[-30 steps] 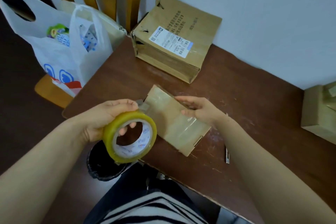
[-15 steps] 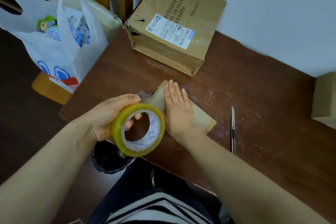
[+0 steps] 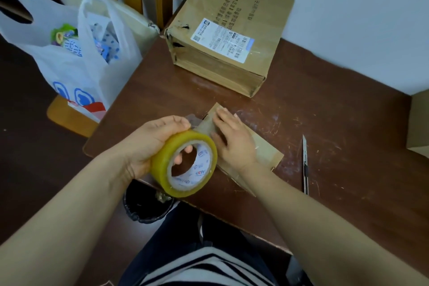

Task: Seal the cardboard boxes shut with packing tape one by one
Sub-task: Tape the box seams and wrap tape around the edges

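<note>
A small flat cardboard box lies on the brown table near its front edge. My right hand lies flat on the box top, fingers straight, pressing on a strip of clear tape. My left hand grips a yellowish roll of packing tape just left of the box, fingers through its core. A short length of tape runs from the roll to the box's left end. A larger worn cardboard box with a white shipping label stands at the back against the wall.
A utility knife lies on the table right of the small box. Another cardboard box shows at the right edge. A white plastic bag sits on a wooden chair to the left. A black bin stands below the table edge.
My right hand moved from the small box's right side onto its top and slid along the tape toward the far left end. The box turned flat on the table. The left hand kept the roll.
</note>
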The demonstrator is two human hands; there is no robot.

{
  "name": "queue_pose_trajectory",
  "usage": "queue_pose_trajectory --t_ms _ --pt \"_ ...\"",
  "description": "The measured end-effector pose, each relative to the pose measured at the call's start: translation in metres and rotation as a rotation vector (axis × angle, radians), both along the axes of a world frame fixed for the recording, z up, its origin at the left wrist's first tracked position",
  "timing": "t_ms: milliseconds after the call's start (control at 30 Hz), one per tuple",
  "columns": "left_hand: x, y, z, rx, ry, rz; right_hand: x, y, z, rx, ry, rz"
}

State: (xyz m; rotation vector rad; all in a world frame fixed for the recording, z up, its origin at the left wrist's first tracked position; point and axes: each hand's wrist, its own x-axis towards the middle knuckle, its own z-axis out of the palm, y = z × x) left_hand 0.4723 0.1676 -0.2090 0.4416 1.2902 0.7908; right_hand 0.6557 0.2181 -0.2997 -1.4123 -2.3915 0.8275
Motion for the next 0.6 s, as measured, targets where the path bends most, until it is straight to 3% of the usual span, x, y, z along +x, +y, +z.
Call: queue_pose_trajectory --t_ms 67,133,167,233,333,500,600 --pt "0.003 0.001 0.003 0.032 0.023 -0.040 -0.002 0.005 0.023 -0.223 0.309 -0.252" --pt "0.006 0.002 0.004 0.050 0.037 -0.069 -0.006 0.008 0.053 -0.615 0.559 -0.428" --pt "0.009 0.003 0.005 0.058 0.037 -0.082 -0.004 0.009 0.066 -0.771 0.585 -0.435" --pt "0.015 0.006 0.010 0.077 0.036 -0.108 0.000 0.004 0.085 -0.858 0.576 -0.368" --pt "0.024 0.010 0.019 0.103 -0.003 -0.145 0.007 -0.004 0.101 -0.643 0.573 -0.360" --pt "0.038 0.015 0.031 0.125 -0.071 -0.331 0.023 -0.010 0.112 -0.255 0.382 -0.448" --pt "0.050 0.022 0.035 0.155 -0.066 -0.404 0.036 -0.020 0.120 -0.049 0.397 -0.455"
